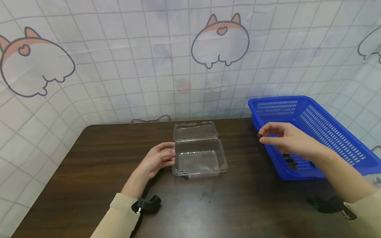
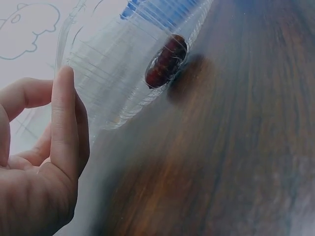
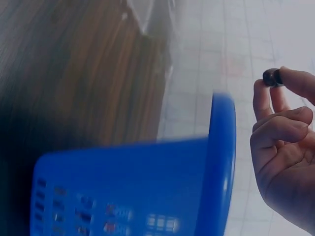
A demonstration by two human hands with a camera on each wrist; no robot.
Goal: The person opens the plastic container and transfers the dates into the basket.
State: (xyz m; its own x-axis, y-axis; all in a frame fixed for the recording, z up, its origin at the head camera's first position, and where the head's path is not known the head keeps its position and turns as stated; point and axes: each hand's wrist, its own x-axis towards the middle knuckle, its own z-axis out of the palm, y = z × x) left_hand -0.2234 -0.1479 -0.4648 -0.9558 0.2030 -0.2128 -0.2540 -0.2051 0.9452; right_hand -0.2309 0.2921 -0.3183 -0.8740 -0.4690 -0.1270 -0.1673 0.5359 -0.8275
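Note:
A clear plastic clamshell container (image 1: 198, 158) lies with its lid folded back on the dark table. My left hand (image 1: 157, 159) holds its left side, fingers against the wall. In the left wrist view, a glossy dark-red date (image 2: 166, 61) shows through the plastic at a lower corner. My right hand (image 1: 287, 137) is raised over the left rim of a blue basket (image 1: 333, 138). It pinches a small dark date (image 3: 271, 77) between thumb and fingertips. Several dark pieces (image 1: 290, 162) lie in the basket's near left part, partly hidden by the right forearm.
The wooden table (image 1: 98, 172) ends at the back against a white grid-patterned cloth (image 1: 143, 82) with cartoon animals. A thin dark cable (image 1: 151, 119) lies at the table's back edge. Black camera mounts sit on both wrists.

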